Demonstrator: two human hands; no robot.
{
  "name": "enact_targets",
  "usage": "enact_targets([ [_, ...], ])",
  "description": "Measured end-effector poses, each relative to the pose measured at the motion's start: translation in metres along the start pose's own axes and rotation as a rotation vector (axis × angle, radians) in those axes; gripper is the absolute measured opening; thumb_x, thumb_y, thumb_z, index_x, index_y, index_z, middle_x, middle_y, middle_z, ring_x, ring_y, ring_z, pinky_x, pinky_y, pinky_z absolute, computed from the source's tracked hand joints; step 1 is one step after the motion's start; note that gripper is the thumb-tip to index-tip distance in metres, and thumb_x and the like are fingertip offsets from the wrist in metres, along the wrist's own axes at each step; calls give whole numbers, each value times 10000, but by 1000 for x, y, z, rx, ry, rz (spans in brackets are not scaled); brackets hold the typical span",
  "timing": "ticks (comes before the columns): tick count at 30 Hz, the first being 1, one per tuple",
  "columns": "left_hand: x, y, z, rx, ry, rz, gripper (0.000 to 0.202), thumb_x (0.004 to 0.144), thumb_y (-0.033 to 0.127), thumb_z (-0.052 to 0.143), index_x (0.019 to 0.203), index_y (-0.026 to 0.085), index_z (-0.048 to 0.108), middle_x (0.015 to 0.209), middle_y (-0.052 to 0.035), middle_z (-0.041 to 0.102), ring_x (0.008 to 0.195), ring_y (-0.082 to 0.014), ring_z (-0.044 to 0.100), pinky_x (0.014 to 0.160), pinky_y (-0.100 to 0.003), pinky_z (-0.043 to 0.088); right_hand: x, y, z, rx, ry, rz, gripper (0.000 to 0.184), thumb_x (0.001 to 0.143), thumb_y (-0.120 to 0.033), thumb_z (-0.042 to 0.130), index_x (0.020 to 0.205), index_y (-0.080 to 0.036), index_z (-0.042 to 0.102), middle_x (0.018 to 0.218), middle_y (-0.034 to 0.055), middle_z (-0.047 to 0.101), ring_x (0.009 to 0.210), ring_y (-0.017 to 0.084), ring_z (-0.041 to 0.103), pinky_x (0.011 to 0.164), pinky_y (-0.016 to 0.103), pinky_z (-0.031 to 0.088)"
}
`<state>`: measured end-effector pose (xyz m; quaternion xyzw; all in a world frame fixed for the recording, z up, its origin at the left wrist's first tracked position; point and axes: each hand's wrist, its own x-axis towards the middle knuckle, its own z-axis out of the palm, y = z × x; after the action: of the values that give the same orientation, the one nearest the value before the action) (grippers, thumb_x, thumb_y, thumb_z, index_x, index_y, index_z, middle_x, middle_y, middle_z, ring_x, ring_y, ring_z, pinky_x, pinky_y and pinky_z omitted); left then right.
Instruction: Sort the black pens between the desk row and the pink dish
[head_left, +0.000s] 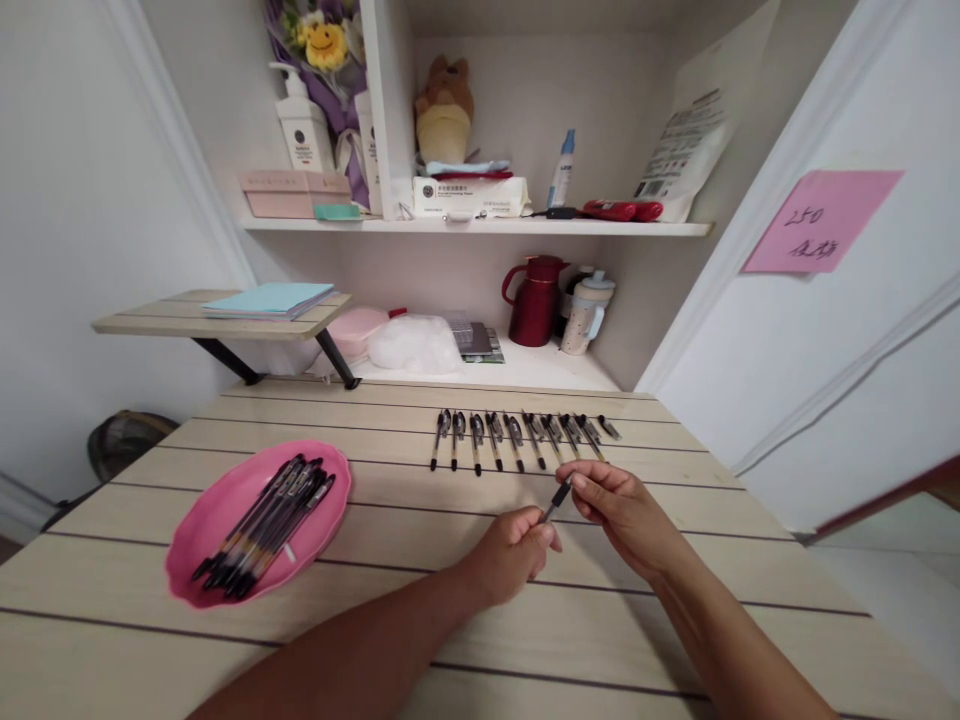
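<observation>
A pen [556, 500] with a black grip and a clear barrel is held slanted between my two hands, above the table. My left hand [514, 550] is closed around its lower-left end. The fingers of my right hand [611, 505] pinch the other end, by the black grip, and hide the tip. Just beyond my hands lies a row of several pens [495, 442] with caps and clips. At the row's right end a lone dark cap [609, 428] shows. To the left, a pink dish [334, 500] holds a bundle of several black pens [266, 530].
The slatted wooden table [390, 620] has a small raised shelf [172, 315] bearing blue paper [266, 298]. Behind stand a red jug [536, 300], a pale cup [589, 312] and a white plastic bag [415, 343]. A pink note [823, 222] hangs at right.
</observation>
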<state>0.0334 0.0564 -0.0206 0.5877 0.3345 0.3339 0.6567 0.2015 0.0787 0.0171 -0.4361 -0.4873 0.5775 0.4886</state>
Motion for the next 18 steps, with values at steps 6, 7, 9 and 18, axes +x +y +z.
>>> enact_targets([
  [6, -2, 4, -6, -95, -99, -80, 295, 813, 435, 405, 773, 154, 485, 428, 89, 363, 325, -40, 236, 357, -187, 166, -1, 1, 1, 14, -59, 14, 273, 692, -378, 651, 843, -151, 656, 510, -23, 466, 479, 72, 331, 462, 225, 238],
  [7, -2, 4, -6, -108, -108, -85, 302, 812, 441, 401, 778, 154, 488, 426, 89, 360, 322, -41, 228, 353, -191, 158, -1, 2, 3, 19, -53, 11, 279, 688, -382, 654, 840, -149, 653, 510, -22, 466, 478, 74, 330, 460, 227, 236],
  [9, -2, 3, -5, -98, -90, -57, 303, 809, 438, 405, 782, 150, 494, 425, 88, 356, 329, -42, 230, 359, -192, 160, -1, 4, 6, 22, -16, -10, 266, 667, -382, 671, 802, -154, 646, 509, -25, 463, 474, 76, 330, 452, 227, 227],
  [18, -1, -3, 2, 6, 51, 33, 240, 799, 381, 425, 759, 151, 479, 437, 89, 333, 383, -47, 274, 412, -188, 198, -4, 0, 9, 38, -27, -35, 308, 683, -431, 643, 872, -188, 624, 725, 32, 580, 542, 100, 406, 490, 240, 292],
])
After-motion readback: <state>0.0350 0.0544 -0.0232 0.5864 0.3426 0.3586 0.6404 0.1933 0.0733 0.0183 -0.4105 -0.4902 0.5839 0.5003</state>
